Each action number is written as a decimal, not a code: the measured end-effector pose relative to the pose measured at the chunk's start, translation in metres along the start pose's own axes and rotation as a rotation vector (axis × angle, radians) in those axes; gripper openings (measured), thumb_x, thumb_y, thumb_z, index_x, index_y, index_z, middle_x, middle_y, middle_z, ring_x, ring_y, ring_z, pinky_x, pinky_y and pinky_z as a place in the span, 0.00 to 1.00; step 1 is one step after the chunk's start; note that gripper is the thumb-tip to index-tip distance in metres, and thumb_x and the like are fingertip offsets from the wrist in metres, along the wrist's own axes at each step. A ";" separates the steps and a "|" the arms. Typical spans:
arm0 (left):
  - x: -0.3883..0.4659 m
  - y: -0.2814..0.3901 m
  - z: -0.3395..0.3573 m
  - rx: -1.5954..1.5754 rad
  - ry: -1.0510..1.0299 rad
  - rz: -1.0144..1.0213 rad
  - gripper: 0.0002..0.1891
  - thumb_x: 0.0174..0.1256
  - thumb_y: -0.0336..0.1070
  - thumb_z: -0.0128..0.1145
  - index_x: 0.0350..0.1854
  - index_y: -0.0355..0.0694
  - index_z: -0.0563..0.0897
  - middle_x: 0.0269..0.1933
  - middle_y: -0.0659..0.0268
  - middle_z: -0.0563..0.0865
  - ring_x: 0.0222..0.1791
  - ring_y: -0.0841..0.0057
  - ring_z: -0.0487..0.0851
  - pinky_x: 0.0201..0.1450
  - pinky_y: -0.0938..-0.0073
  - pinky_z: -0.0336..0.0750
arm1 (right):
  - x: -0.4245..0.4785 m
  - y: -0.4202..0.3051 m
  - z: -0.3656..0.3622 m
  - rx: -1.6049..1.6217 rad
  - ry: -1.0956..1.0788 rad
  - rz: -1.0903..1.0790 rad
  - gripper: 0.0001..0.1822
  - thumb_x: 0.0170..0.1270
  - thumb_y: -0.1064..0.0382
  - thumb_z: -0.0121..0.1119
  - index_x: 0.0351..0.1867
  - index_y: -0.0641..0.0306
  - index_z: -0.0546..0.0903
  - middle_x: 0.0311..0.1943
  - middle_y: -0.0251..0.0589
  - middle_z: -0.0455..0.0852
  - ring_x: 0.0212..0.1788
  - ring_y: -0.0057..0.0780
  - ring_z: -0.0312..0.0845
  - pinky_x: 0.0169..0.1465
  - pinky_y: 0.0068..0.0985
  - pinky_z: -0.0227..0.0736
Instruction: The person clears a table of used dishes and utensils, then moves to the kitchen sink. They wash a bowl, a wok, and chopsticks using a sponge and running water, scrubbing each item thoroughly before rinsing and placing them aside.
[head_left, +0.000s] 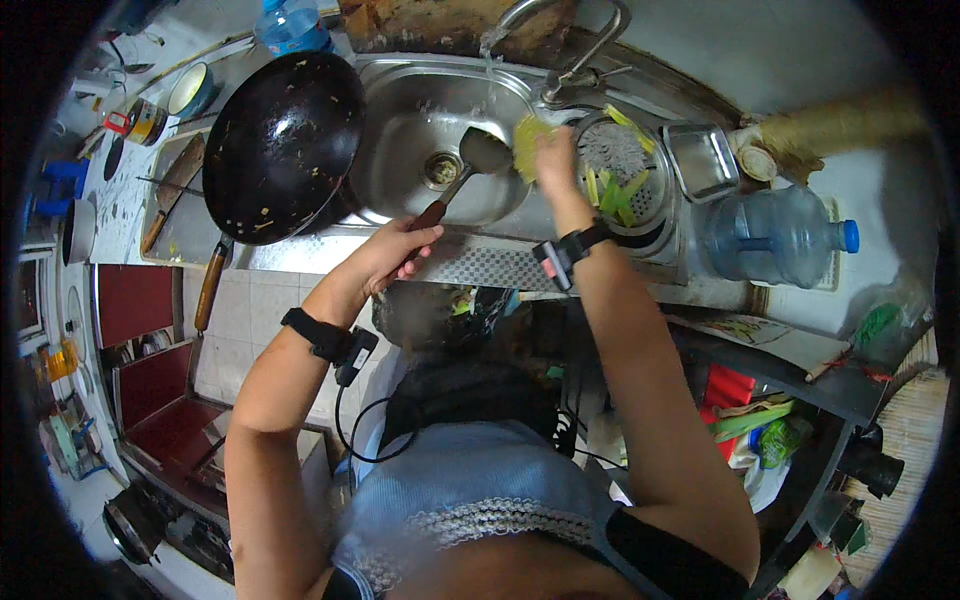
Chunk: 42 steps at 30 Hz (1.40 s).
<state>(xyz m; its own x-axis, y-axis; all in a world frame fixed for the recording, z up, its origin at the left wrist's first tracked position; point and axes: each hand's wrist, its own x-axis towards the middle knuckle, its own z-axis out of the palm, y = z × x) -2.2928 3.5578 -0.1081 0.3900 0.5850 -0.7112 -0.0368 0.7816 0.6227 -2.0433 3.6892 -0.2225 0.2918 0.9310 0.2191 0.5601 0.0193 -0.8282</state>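
Note:
My left hand (403, 251) grips the wooden handle of a metal wok spatula (484, 152), whose blade is over the stainless steel sink (405, 112). A yellow scrubbing cloth (529, 147) is in my right hand (556, 161), just right of the spatula blade; the fingers are blurred. Water runs from the faucet (576, 75) into the basin. Food scraps lie in the drain (442, 169). To the left of the basin rests a black wok (285, 150) with food bits on it and its wooden handle over the counter edge.
Right of the basin, a steel strainer (649, 191) holds green vegetable pieces, beside a square steel container (701, 161). A large plastic water bottle (772, 236) lies on its side at the right. On the left, a cleaver (176, 187) lies on a cutting board (169, 247).

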 end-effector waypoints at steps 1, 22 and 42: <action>-0.005 -0.005 -0.005 -0.016 0.001 -0.007 0.10 0.60 0.38 0.54 0.35 0.39 0.69 0.19 0.75 0.69 0.10 0.91 0.64 0.08 0.90 0.55 | -0.027 -0.030 0.006 0.035 -0.045 -0.049 0.11 0.59 0.66 0.45 0.41 0.68 0.66 0.33 0.61 0.76 0.37 0.57 0.73 0.40 0.41 0.68; -0.086 -0.022 -0.069 0.077 0.064 0.043 0.16 0.59 0.29 0.53 0.48 0.36 0.66 0.17 0.75 0.68 0.07 0.92 0.61 0.07 0.92 0.53 | -0.081 -0.068 0.132 -0.537 -0.745 -0.326 0.25 0.66 0.50 0.30 0.60 0.60 0.61 0.64 0.49 0.53 0.63 0.51 0.51 0.63 0.41 0.50; -0.053 -0.027 -0.072 -0.018 0.042 0.117 0.11 0.59 0.30 0.51 0.42 0.36 0.66 0.19 0.73 0.68 0.08 0.91 0.60 0.07 0.88 0.51 | -0.031 -0.019 0.131 0.402 -0.200 0.985 0.12 0.57 0.65 0.57 0.43 0.64 0.74 0.36 0.42 0.80 0.37 0.38 0.77 0.38 0.40 0.75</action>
<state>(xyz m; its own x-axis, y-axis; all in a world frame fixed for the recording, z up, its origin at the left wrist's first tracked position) -2.3790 3.5215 -0.1103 0.3428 0.6808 -0.6473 -0.0969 0.7110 0.6965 -2.1645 3.7073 -0.2811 0.3224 0.6443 -0.6935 -0.1573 -0.6860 -0.7104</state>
